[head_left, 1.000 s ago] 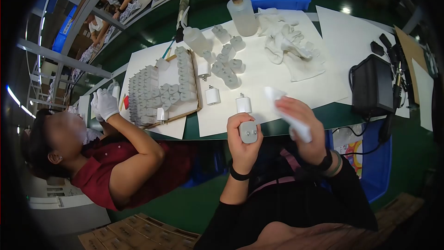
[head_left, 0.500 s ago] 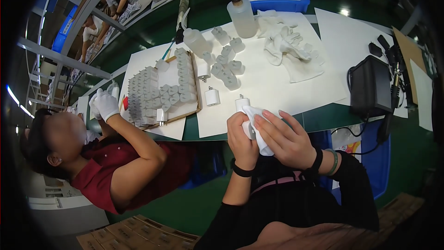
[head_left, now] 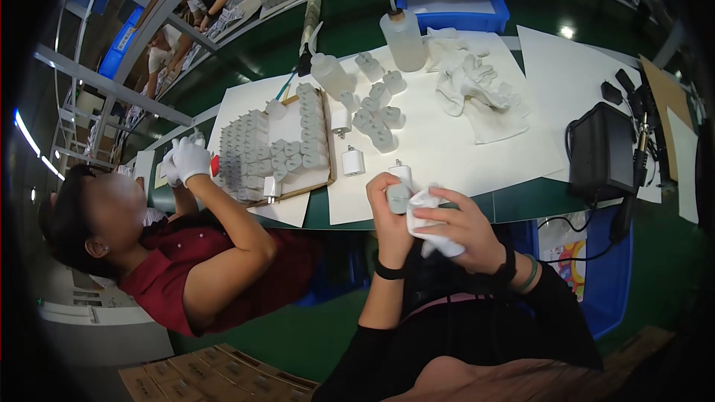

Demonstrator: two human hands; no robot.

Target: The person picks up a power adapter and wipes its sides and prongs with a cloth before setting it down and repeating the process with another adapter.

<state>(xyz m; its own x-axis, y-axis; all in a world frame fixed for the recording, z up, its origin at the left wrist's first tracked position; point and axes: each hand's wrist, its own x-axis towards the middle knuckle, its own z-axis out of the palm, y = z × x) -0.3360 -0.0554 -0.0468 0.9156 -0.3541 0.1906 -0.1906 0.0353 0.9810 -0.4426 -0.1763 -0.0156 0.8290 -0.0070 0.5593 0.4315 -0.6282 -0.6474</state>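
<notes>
Head view: a charger point(head_left: 398, 198) is being gripped by the left hand point(head_left: 390, 225), just left of cloth point(head_left: 425, 202) being held by the right hand point(head_left: 474, 237).

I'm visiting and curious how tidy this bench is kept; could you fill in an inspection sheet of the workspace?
Surface: green table, largely covered by flat white sheets.
Job's things: blocky grey plastic plug adapter and crumpled white cloth, both in hand; loose grey adapters on the sheets, more in a shallow brown-edged tray.
Clutter: heaped white fabric gloves; two translucent plastic bottles.
Hands: left hand holds the adapter; right hand holds the cloth beside it, contact unclear.
Cables: black, beside the black box-shaped device and below the table's edge.
Surroundings: co-worker in dark red shirt at left; blue plastic bin at right; brown cardboard boxes at lower left.
</notes>
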